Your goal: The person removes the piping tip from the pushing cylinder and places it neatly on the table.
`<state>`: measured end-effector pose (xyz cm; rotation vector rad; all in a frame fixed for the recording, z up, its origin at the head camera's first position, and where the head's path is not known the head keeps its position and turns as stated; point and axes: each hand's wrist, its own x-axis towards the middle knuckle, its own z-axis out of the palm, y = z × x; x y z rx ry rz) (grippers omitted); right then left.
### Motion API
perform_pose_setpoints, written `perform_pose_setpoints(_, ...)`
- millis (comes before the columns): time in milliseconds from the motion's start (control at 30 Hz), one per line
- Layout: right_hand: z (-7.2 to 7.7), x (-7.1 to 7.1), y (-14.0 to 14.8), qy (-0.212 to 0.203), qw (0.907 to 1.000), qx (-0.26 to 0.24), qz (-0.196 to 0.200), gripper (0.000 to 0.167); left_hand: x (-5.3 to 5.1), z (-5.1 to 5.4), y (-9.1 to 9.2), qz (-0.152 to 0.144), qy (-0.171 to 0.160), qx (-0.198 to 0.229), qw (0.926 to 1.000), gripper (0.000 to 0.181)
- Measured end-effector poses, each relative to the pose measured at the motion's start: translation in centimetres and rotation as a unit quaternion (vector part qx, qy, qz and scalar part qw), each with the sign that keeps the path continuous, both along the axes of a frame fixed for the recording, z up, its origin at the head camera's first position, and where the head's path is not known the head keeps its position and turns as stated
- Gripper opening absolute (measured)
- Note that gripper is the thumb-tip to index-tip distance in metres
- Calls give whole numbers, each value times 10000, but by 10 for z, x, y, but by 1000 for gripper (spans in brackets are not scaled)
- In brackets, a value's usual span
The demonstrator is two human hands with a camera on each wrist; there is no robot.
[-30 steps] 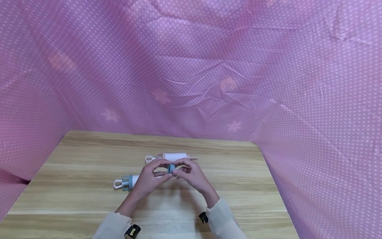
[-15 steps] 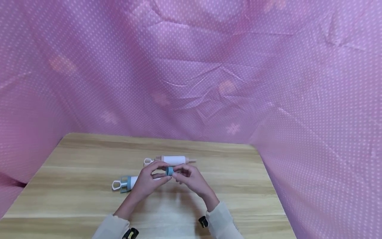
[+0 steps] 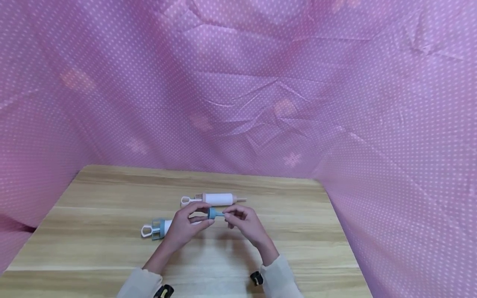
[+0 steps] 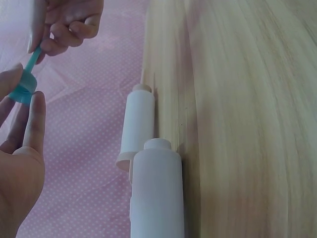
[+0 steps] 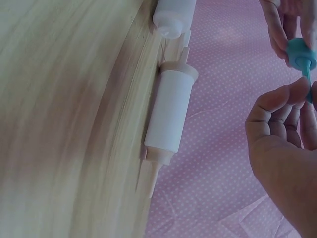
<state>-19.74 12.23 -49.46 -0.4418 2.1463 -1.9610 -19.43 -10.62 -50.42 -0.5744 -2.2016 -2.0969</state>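
Note:
Between my hands is a teal nozzle cap point(image 3: 212, 213) with a wide round base and a thin stem. My left hand point(image 3: 186, 223) holds the base between thumb and fingers. The tip of the stem is pinched by my right hand point(image 3: 246, 224); the right wrist view shows the teal cap point(image 5: 300, 51) with its stem toward those fingers. Partly behind my left hand lies a syringe-like plunger tool point(image 3: 162, 228) with a white loop handle and teal collar. Its white barrel point(image 4: 157, 193) ends in a short bare neck in the left wrist view.
A similar tool with pinkish fittings point(image 3: 219, 199) lies beyond my hands, its thin nozzle pointing right. Both tools rest on a wood-grain table point(image 3: 298, 231). Pink dotted cloth point(image 3: 238, 103) hangs behind and at the sides of the table.
My right hand has moved right, from beside the cap's base to the stem's tip, so the stem now shows. My left hand keeps its hold on the base.

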Motion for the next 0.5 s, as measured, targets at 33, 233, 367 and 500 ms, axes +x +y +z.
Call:
perform_pose_setpoints(33, 0, 0, 1, -9, 10000, -46, -39, 22, 0, 0, 0, 3, -5, -5, 10000, 39)
perform_pose_setpoints(233, -2, 2, 5, -60, 9993, -351, -119, 24, 2, -1, 1, -51, 3, 24, 10000, 40)
perform_pose_setpoints(367, -2, 4, 6, -118, 9987, -496, -99, 25, 3, 0, 1, -70, 11, 85, 9999, 41)
perform_pose_setpoints(500, -1, 6, 7, -188, 9975, -659, -146, 26, 5, 0, 2, -69, 44, 90, 9999, 41)
